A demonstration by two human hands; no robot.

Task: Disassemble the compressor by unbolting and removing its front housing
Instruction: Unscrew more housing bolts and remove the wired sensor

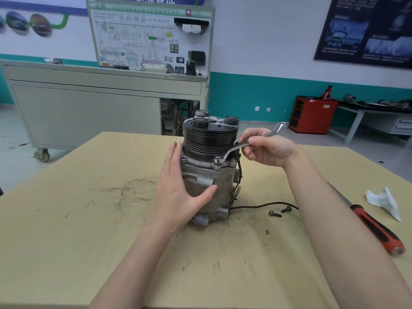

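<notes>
While the grey cast-metal compressor (pixel 205 177) stands upright mid-bench (pixel 100 230) with its black grooved pulley (pixel 207 139) uppermost, the left hand (pixel 178 190) lies open against its left flank, thumb across the front, steadying it. The right hand (pixel 265 148) pinches a silver ring spanner (pixel 230 151) whose ring sits over a front-right flange bolt (pixel 218 158), its long axis climbing rightward away from the body. I judge there is free swing room to the right, though the pulley crowds the shank.
</notes>
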